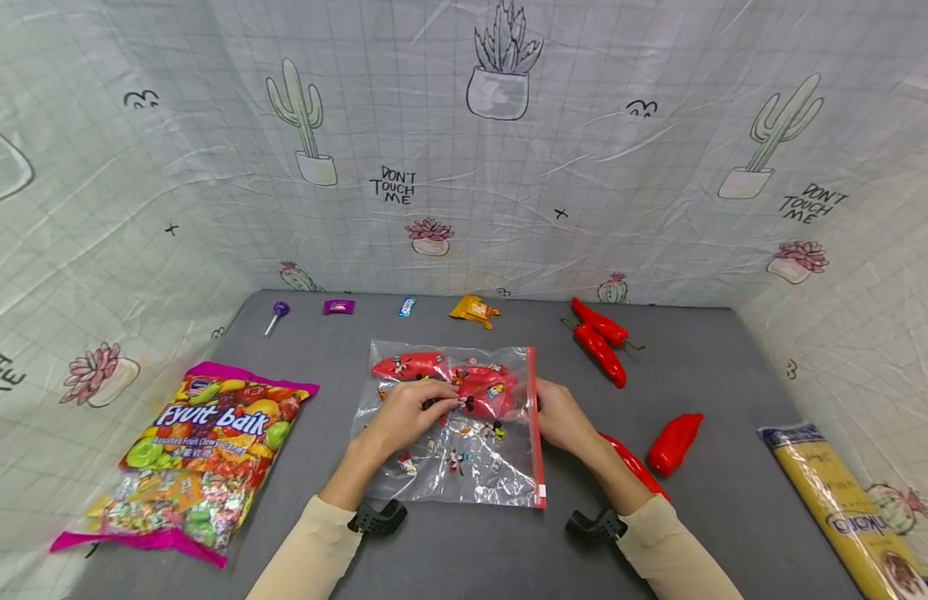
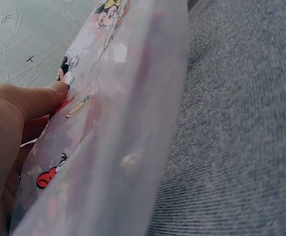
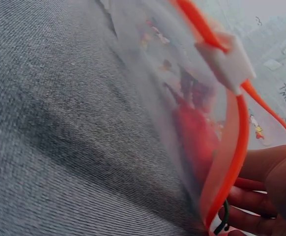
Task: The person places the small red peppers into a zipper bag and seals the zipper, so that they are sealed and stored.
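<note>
Plastic bag [image 1: 501,467] is pinched by the left hand [image 1: 413,406]; right hand [image 1: 563,412] at its mouth [image 1: 539,467], grip unclear.

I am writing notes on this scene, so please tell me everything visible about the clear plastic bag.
The clear plastic bag is printed with colorful cartoon figures. It rests on the gray table, its open mouth, edged by a red strip with a white slider, facing right. Red peppers show inside. The left hand pinches it; the right hand is at the mouth.
</note>
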Demonstrator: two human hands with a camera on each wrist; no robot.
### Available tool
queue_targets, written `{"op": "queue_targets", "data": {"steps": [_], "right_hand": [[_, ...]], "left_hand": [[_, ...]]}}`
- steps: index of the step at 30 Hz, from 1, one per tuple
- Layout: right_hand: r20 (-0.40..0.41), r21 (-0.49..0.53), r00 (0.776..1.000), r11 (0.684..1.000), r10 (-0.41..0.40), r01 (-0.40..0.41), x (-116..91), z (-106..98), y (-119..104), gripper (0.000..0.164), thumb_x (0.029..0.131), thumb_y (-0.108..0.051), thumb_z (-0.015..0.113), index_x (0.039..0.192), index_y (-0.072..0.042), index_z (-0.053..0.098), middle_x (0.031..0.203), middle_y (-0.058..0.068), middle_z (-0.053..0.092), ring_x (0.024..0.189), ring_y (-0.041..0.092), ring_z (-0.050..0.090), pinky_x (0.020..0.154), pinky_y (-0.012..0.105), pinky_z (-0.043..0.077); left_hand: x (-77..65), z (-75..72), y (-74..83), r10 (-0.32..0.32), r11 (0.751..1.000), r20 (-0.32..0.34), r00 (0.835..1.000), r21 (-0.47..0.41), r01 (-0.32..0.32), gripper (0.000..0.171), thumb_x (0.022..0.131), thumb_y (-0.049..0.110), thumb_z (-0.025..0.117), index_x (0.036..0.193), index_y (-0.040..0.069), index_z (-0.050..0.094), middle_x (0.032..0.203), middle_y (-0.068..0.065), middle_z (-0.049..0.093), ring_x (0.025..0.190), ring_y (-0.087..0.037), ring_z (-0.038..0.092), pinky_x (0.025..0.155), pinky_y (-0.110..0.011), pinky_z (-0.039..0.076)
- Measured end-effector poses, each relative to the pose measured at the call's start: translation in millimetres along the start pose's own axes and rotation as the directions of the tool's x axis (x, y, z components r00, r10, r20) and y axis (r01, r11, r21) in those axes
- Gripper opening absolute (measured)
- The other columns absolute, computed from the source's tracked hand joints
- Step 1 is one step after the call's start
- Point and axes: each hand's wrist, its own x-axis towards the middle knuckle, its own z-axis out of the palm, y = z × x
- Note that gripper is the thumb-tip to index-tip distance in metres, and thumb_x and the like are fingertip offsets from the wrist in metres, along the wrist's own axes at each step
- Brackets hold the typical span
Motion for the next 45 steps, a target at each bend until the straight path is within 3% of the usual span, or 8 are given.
{"op": "queue_targets", "data": {"steps": [6,14,24,30,35,40,45], "right_hand": [[0.002,-0.047,1.000,0.999,0.009,-0.009,-5.2,-11.4,-3.1,0.032,0.075,-0.024,0.078,0.102,-0.009,0.068,0.092,0.002,0.069,0.081,0.015,0.061,0.075,0.033,0.053],[0.008,-0.109,0.992,0.986,0.125,-0.124,-23.7,-44.1,-0.4,0.044,0.079,-0.032,0.075,0.115,-0.011,0.063,0.106,0.004,0.065,0.095,0.020,0.061,0.080,0.036,0.053],[-0.142,-0.210,0.973,0.954,0.184,-0.212,-72.0,-91.4,26.3,0.055,0.078,-0.037,0.075,0.120,-0.006,0.058,0.113,0.010,0.060,0.099,0.030,0.058,0.082,0.048,0.051],[-0.223,-0.267,0.939,0.910,0.262,-0.317,-99.2,-108.1,43.3,0.067,0.076,-0.045,0.075,0.122,-0.001,0.055,0.119,0.021,0.051,0.107,0.038,0.043,0.082,0.053,0.042],[-0.221,-0.299,0.903,0.856,0.369,-0.423,-114.8,-115.9,53.5,0.088,0.069,-0.056,0.076,0.129,0.000,0.046,0.122,0.029,0.040,0.109,0.046,0.034,0.077,0.056,0.041],[-0.118,-0.300,0.852,0.800,0.510,-0.520,-124.4,-119.7,61.5,0.109,0.065,-0.068,0.071,0.137,0.005,0.033,0.119,0.032,0.038,0.097,0.041,0.045,0.069,0.049,0.046],[-0.065,-0.288,0.817,0.773,0.572,-0.565,-128.8,-125.1,67.7,0.107,0.070,-0.063,0.071,0.135,0.011,0.029,0.105,0.028,0.051,0.085,0.032,0.054,0.063,0.040,0.048]], "left_hand": [[-0.6,0.4,-0.3,0.002,1.000,-0.006,1.000,0.008,-0.002,0.011,0.087,0.024,0.068,0.096,0.021,0.073,0.100,0.006,0.072,0.098,-0.007,0.066,0.087,-0.028,0.054],[-0.1,-0.1,-1.4,0.015,1.000,-0.008,1.000,0.002,-0.015,0.011,0.087,0.023,0.068,0.096,0.021,0.073,0.100,0.005,0.072,0.097,-0.007,0.066,0.087,-0.027,0.054],[0.2,1.3,-2.0,0.025,1.000,-0.014,1.000,-0.008,-0.025,0.013,0.086,0.023,0.069,0.097,0.019,0.073,0.100,0.004,0.072,0.098,-0.008,0.066,0.087,-0.028,0.054],[-0.5,1.3,-2.7,0.013,1.000,-0.011,1.000,-0.006,-0.013,0.012,0.086,0.024,0.069,0.096,0.019,0.074,0.100,0.003,0.073,0.096,-0.008,0.067,0.085,-0.028,0.055],[-1.4,1.3,-3.1,0.014,1.000,-0.011,1.000,-0.003,-0.014,0.012,0.086,0.023,0.069,0.097,0.019,0.074,0.100,0.003,0.073,0.096,-0.008,0.067,0.085,-0.029,0.055],[-1.6,2.0,-4.2,0.004,1.000,-0.007,1.000,-0.004,-0.004,0.013,0.086,0.023,0.069,0.098,0.018,0.074,0.100,0.004,0.073,0.097,-0.007,0.066,0.086,-0.028,0.054],[-1.2,2.8,-4.7,0.004,1.000,0.000,1.000,-0.003,-0.004,0.014,0.086,0.024,0.068,0.098,0.019,0.073,0.100,0.004,0.072,0.097,-0.007,0.066,0.087,-0.028,0.054]]}}
